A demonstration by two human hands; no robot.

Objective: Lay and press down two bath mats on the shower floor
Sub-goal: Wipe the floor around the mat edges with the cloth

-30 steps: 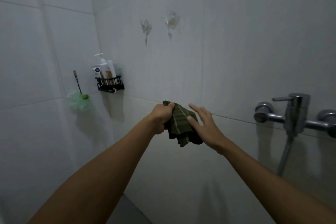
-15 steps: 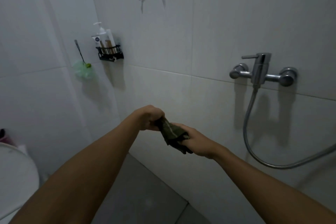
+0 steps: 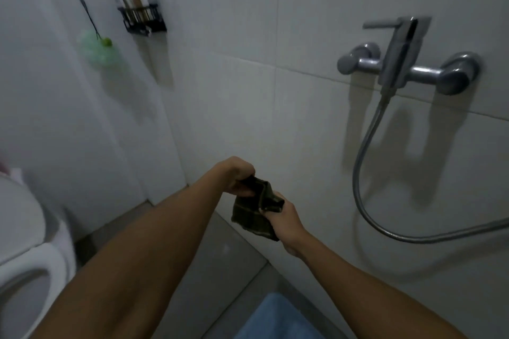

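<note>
Both hands, left hand [image 3: 239, 179] and right hand [image 3: 283, 217], pinched a bunched dark-green mat [image 3: 254, 212] with pale stripes, above the blue mat [image 3: 272, 316].

Both hands, left hand [image 3: 237, 177] and right hand [image 3: 283, 219], grip a crumpled dark green cloth [image 3: 254, 215] above the grey floor [image 3: 220, 256]

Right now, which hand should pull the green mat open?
Right hand. It pinches a loose corner of the folded green mat with free space toward the hose side; the left hand grips the top and can anchor.
</note>
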